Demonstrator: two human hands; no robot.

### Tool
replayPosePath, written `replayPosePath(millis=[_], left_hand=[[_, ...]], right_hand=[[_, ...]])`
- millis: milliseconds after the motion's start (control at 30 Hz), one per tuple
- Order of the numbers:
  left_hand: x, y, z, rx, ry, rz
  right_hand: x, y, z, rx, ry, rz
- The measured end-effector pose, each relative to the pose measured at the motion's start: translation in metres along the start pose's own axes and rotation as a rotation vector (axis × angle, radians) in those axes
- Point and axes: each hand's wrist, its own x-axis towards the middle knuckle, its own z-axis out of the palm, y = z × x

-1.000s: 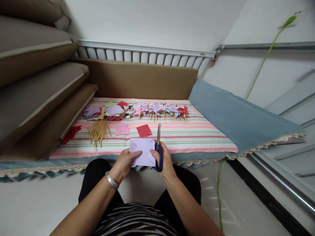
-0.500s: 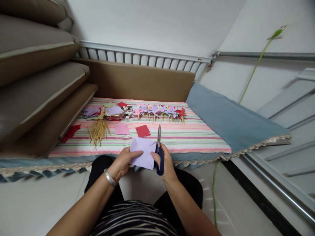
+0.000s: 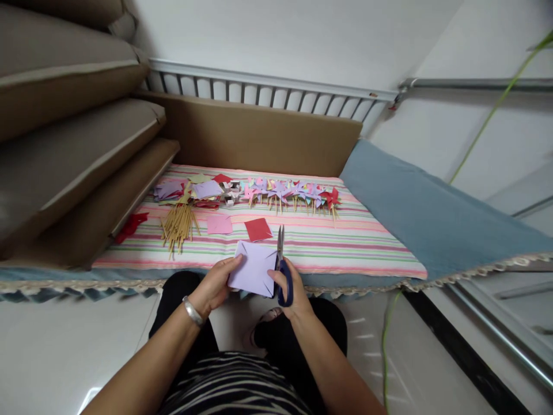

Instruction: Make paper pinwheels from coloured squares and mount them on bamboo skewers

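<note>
A lilac paper square point(image 3: 254, 270), with slits cut in from its corners, is gripped at its left edge by my left hand point(image 3: 220, 282), thumb on top. My right hand point(image 3: 294, 291) is closed around the dark blue handles of a pair of scissors point(image 3: 280, 245), whose blades point away from me and stand slightly apart. The right thumb also lies against the paper's right edge. Just beyond the lilac sheet, a red paper square point(image 3: 258, 229) and a pink paper square point(image 3: 219, 224) lie on the striped cloth point(image 3: 337, 248).
Finished paper pinwheels point(image 3: 280, 191) on sticks lie in a row at the back. Left of them are stacked paper squares point(image 3: 206, 189) and a bundle of wooden sticks point(image 3: 178, 225). Large brown cushions point(image 3: 78, 127) pile up at the left; a blue cover point(image 3: 415, 196) lies to the right.
My left thumb has slid back toward the paper's upper left edge. The camera view has shifted a little, and both hands still hold the paper and scissors.
</note>
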Motion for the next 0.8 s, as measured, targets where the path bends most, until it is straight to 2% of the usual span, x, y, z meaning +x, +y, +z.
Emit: replayPosePath(millis=[67, 200, 533, 800], left_hand=[[0.002, 0.004, -0.004, -0.071, 0.004, -0.049], [0.004, 0.010, -0.006, -0.169, -0.098, -0.103], [0.013, -0.001, -0.002, -0.114, -0.145, -0.041], [0.017, -0.003, -0.009, -0.138, -0.156, -0.075]], right_hand=[[0.002, -0.001, 0.000, 0.033, -0.012, 0.055], [0.002, -0.004, 0.001, 0.064, -0.043, 0.128], [0.000, -0.008, -0.008, 0.115, 0.004, 0.148], [0.011, 0.001, -0.007, 0.168, 0.056, 0.156]])
